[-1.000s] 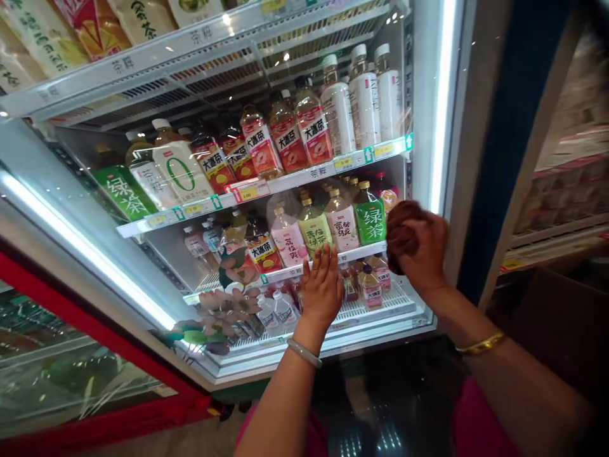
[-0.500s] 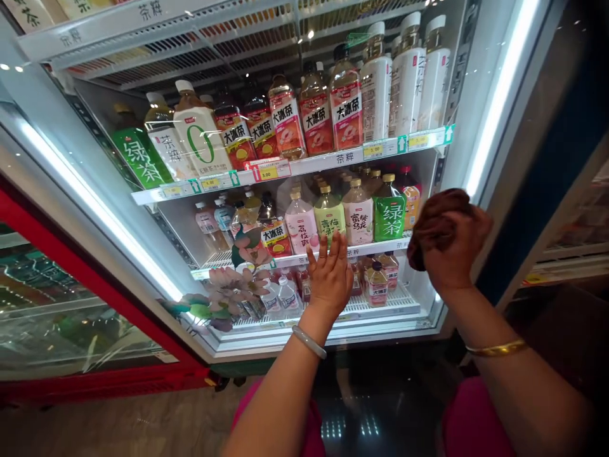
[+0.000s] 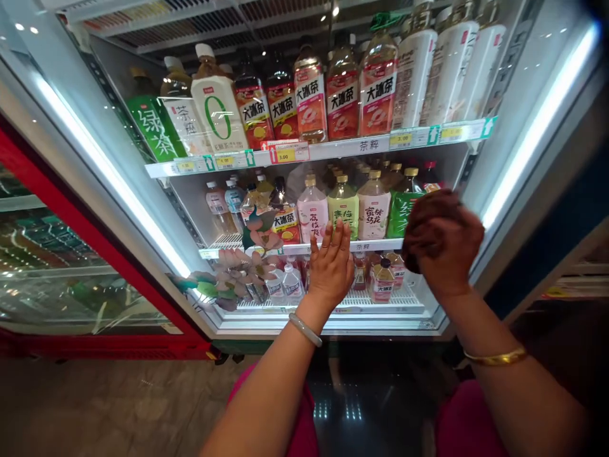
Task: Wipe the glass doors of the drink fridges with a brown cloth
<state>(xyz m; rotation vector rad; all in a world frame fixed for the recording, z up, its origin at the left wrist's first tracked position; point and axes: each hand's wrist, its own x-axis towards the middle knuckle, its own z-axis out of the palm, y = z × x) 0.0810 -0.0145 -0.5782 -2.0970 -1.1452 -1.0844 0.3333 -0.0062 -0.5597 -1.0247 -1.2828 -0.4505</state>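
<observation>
Straight ahead stands a lit drinks fridge with a glass door point(image 3: 333, 320). My left hand point(image 3: 332, 266), a pale bangle on its wrist, lies with spread fingers against the glass, holding nothing. It covers part of the middle shelf edge, below the light-green bottle point(image 3: 343, 203). On the right, my right hand point(image 3: 454, 254) grips a crumpled dark brown cloth point(image 3: 427, 225) at the glass. The cloth hides much of a green-labelled bottle point(image 3: 399, 212). A gold bracelet circles the right wrist. Whether the cloth presses on the glass, I cannot tell.
Flower decorations point(image 3: 240, 273) are on the glass at lower left. Bottles of tea, such as the one marked 0 point(image 3: 219, 111), line the shelves point(image 3: 328, 152). A red-framed fridge point(image 3: 118, 273) adjoins on the left. The floor point(image 3: 118, 406) shows below.
My right hand and the cloth have moved left across the glass, now overlapping the green-labelled bottle. The left hand stays spread in nearly the same place. The view has shifted slightly.
</observation>
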